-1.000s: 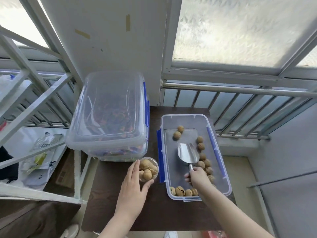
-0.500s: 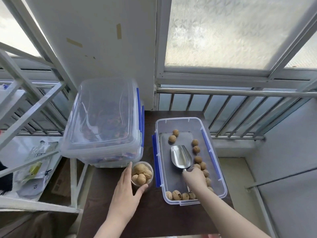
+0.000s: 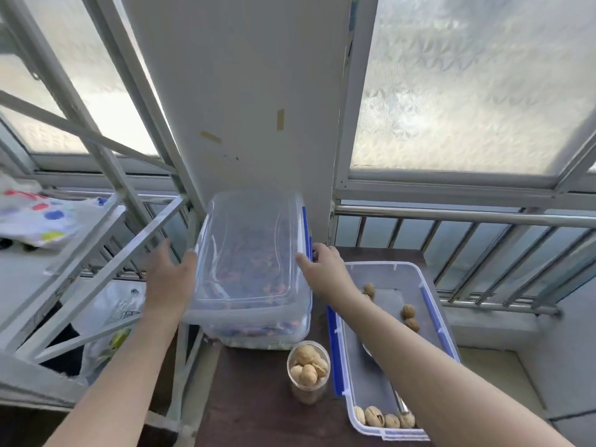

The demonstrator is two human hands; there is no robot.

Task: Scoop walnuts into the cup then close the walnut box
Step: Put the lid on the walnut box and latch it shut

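Observation:
The open walnut box (image 3: 442, 321), clear with blue clasps, lies on the right of the dark table (image 3: 254, 411) with several walnuts (image 3: 380, 418) inside. A metal scoop (image 3: 368, 349) rests in it, mostly hidden under my right forearm. A small clear cup (image 3: 308, 369) filled with walnuts stands just left of the box. A clear lid (image 3: 251, 253) with blue clasps sits loosely on a second box (image 3: 258, 335) of coloured contents. My left hand (image 3: 171, 279) grips the lid's left edge and my right hand (image 3: 325, 269) its right edge.
A metal railing (image 3: 467, 216) runs behind the table under frosted windows. A grey metal rack (image 3: 96, 253) stands close on the left, with a dotted bag (image 3: 42, 221) on it. The table's right edge drops to the floor.
My right hand let go of the scoop, and my left hand left the cup. Both reached up and took the lid by its sides. The view tilted upward.

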